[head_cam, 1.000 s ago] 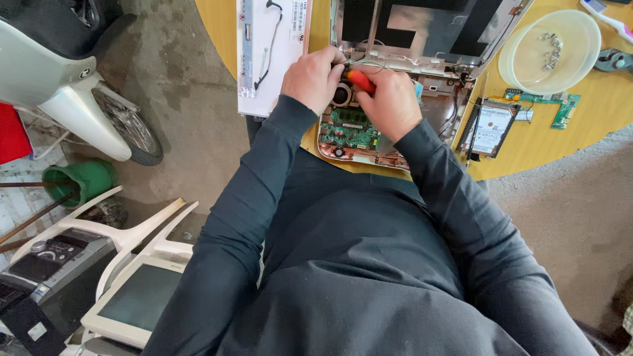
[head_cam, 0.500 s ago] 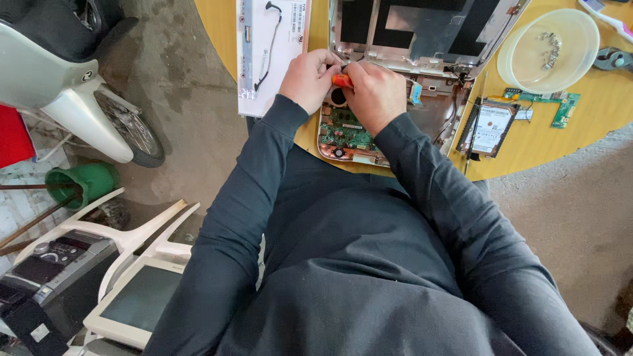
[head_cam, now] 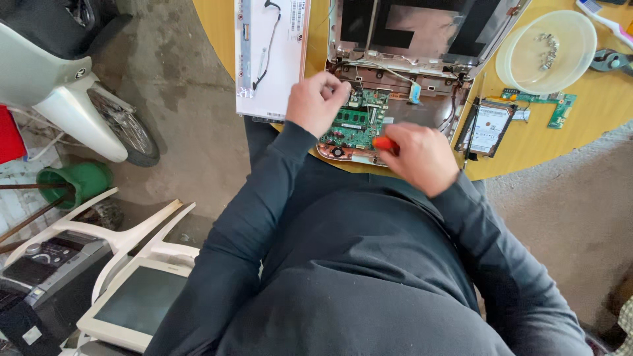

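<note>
Head view: left hand (head_cam: 318, 102) curled, fingertips pinched over green motherboard (head_cam: 355, 122) inside opened laptop chassis (head_cam: 402, 72) at near edge of yellow round tabletop (head_cam: 593, 105); what it pinches cannot be told. Right hand (head_cam: 422, 158) closed around orange-handled screwdriver (head_cam: 382, 143), at near edge just right of board. Detached LCD panel (head_cam: 270, 56) at left edge. Hard drive (head_cam: 486, 126) right of chassis. Clear bowl with screws (head_cam: 546, 43) at far right, small green circuit board (head_cam: 550, 104) just below it.
</note>
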